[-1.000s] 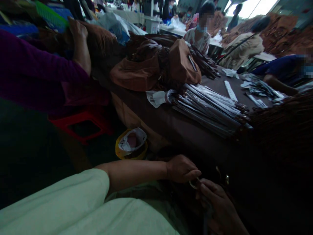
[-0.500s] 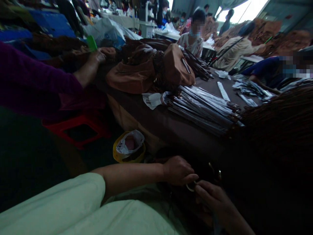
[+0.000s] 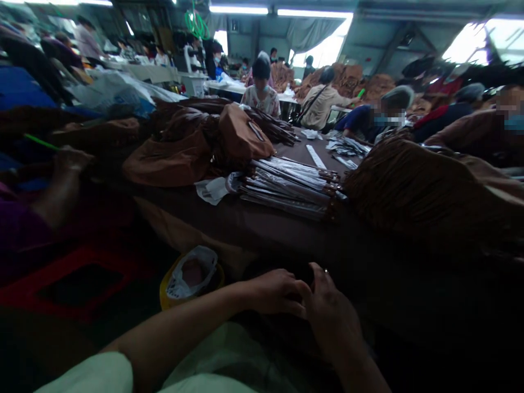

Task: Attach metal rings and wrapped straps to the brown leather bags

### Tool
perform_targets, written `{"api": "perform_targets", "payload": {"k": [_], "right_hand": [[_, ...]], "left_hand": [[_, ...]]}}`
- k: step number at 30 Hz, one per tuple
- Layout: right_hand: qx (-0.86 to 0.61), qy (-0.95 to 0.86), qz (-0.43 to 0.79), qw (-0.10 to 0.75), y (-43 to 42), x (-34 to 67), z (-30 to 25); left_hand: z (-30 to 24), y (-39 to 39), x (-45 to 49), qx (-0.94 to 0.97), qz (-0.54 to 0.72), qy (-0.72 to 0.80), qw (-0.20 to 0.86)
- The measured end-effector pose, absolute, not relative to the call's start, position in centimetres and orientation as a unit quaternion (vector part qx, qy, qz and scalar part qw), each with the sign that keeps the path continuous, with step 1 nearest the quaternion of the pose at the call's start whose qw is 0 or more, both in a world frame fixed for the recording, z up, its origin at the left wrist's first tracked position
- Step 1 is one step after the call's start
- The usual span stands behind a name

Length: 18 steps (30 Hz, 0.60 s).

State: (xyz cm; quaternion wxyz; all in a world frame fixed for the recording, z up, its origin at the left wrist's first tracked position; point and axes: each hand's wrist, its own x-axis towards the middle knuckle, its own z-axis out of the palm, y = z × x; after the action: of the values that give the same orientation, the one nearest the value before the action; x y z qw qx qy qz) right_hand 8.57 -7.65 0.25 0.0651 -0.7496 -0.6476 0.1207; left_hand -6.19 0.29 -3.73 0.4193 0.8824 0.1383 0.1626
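Note:
My left hand (image 3: 274, 292) and my right hand (image 3: 331, 319) meet low in front of me, just below the near edge of the brown table (image 3: 254, 224). Both have their fingers curled and pressed together over a dark thing in my lap. It is too dark to make out what that thing is. A small glint shows on a finger of my right hand. My left forearm comes in from the lower left, out of a pale green sleeve.
On the table lie a bundle of plastic-wrapped straps (image 3: 286, 185), brown bags (image 3: 241, 136) and a brown fringed pile (image 3: 429, 185). A yellow bucket lined with a plastic bag (image 3: 190, 278) and a red stool (image 3: 73, 278) stand at the left. A neighbour's hand (image 3: 69, 161) rests at the left. Several people work at the far side.
The camera has tilted up, so more of the hall shows. The metal ring seen between my fingers earlier is out of sight now, and my hands have closed together. The neighbour's arm has dropped lower.

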Motion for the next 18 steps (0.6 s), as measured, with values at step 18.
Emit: {"api": "perform_targets", "payload": {"k": [18], "right_hand": [[-0.660, -0.692, 0.105, 0.272, -11.6, 11.7, -2.8]], "left_hand": [[-3.6, 0.8, -7.2, 0.638, 0.174, 0.251, 0.707]]}}
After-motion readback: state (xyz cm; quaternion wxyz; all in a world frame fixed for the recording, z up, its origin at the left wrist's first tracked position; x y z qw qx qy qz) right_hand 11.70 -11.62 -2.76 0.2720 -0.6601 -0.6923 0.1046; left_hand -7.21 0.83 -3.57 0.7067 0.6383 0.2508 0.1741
